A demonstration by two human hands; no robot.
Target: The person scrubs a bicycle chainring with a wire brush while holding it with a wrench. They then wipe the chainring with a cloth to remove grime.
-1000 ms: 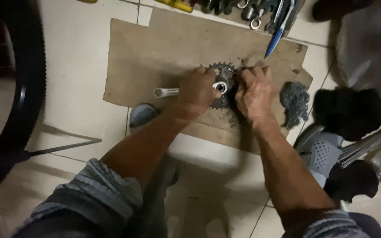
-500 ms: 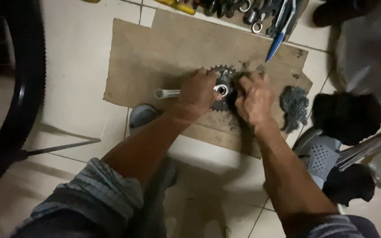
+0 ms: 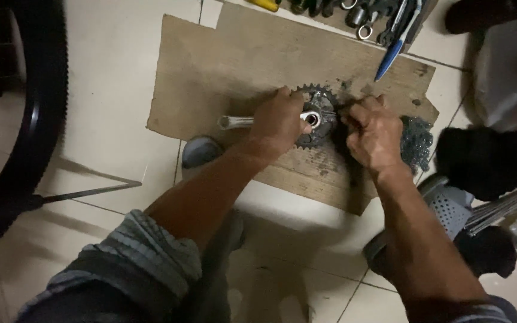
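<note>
- Left hand (image 3: pixel 279 122) clenched around a metal wrench (image 3: pixel 234 122); handle sticks out toward 9 o'clock, ring end sits on the sprocket (image 3: pixel 317 116) centre.
- Right hand (image 3: pixel 375 134) at 3 o'clock of the sprocket, fingers curled and pressing its dark edge; whether it truly grasps anything I cannot tell, the knuckles cover the contact.
- Change: over the last second both hands stay put on the sprocket, wrench handle at nearly the same angle, only a slight shift of the view. Judged: the fitting is being held and strained, not yet turning freely.
- Sprocket lies flat on the cardboard (image 3: pixel 210 78), near its right half, between the two hands.
- Greasy chain (image 3: pixel 417 140) heaped just beside the right hand, at 3 o'clock, partly behind it.
- Tools (image 3: pixel 390 24) in a row at 12 o'clock, cut off by the top edge; one has a blue handle.
- Tyre (image 3: pixel 40 119) at 9 o'clock, mostly out of frame.
- Sandal (image 3: pixel 447 206) at 4 o'clock; dark shapes near it too dim to identify.
- Sprocket's lower right teeth hidden under the hands.
</note>
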